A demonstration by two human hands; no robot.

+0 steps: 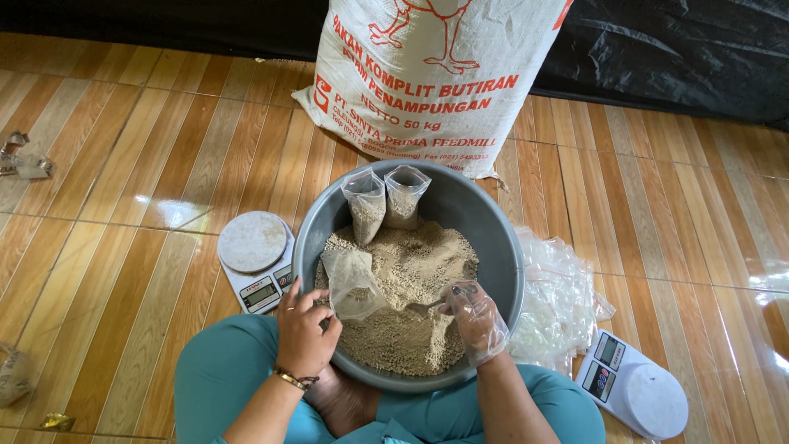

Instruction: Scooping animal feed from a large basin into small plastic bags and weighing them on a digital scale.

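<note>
A white feed sack (431, 78) with red print stands behind the grey basin (501, 247) of pellets, where the left hand (304, 333) pinches a clear bag (352, 284) and the gloved right hand (477, 321) grips a spoon (426, 307), two filled bags (385, 201) leaning on the far wall, scales (255, 259) alongside.

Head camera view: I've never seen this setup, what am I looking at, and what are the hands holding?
One camera on the person's head looks down at their lap. They sit on a wooden floor with a grey basin of tan granules. The left hand holds open a clear plastic bag; the gloved right hand holds a spoon. Two filled bags lean inside the basin. A kitchen scale lies on each side, with empty bags and a big sack nearby.
</note>
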